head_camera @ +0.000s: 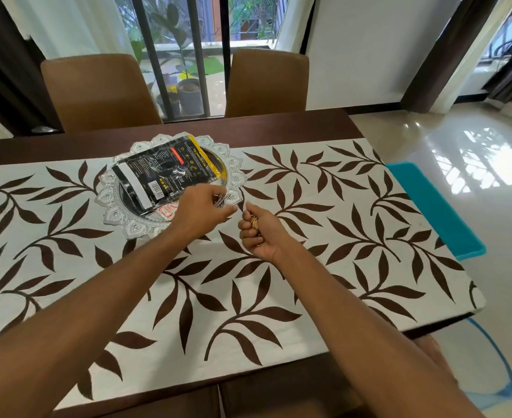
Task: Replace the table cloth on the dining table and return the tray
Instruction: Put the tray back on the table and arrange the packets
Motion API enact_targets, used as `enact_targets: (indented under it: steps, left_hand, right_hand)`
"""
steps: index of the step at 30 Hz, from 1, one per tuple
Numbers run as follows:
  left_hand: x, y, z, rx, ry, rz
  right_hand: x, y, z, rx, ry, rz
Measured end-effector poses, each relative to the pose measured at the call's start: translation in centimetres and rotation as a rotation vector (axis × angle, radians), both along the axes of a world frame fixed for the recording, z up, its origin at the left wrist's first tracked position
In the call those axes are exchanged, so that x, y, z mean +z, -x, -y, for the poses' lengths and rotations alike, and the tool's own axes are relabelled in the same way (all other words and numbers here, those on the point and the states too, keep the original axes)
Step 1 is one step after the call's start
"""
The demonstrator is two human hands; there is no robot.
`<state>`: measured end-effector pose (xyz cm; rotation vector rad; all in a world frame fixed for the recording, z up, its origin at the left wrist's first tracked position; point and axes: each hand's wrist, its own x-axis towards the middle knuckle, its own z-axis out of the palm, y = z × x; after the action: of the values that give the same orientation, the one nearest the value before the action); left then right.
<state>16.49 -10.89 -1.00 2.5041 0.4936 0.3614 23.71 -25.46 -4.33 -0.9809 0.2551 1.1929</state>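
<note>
A white table cloth [309, 260] with brown leaf prints covers the dark wooden dining table [248, 128]. On it, left of centre, stands a silver scalloped tray [236, 171] holding a black and yellow packet [164, 173] and a small red and white sachet [166, 210]. My left hand [202, 208] is at the tray's near right rim, its fingers pinching a small thin thing that I cannot make out. My right hand [259, 229] hovers just right of it, fingers curled round several small gold-coloured items [254, 223].
Two brown chairs [98, 89] stand at the far side of the table, before a barred window. A turquoise cloth or mat [435, 206] sticks out past the table's right edge. Glossy floor lies to the right. Another chair back sits below my arms.
</note>
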Motion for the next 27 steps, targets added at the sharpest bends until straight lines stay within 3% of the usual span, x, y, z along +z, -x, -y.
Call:
enact_targets:
  steps: [6,15,22,27]
  left_hand:
    - [0.6,0.2,-0.3,0.133,0.219,0.120]
    - [2.1,-0.4,0.0,-0.086,-0.190,-0.043]
    - [0.7,0.3,0.3,-0.029,-0.118,0.090]
    - [0.6,-0.1,0.9,-0.072,-0.310,-0.005]
  right_hand:
    - [-0.2,1.1,-0.1,-0.012,-0.003,-0.032]
    - [-0.6,1.9,-0.6,-0.080,0.020,-0.077]
    - [-0.5,1.5,-0.1,-0.117,0.045,-0.074]
    - [-0.6,1.5,0.2,-0.109,0.049,-0.052]
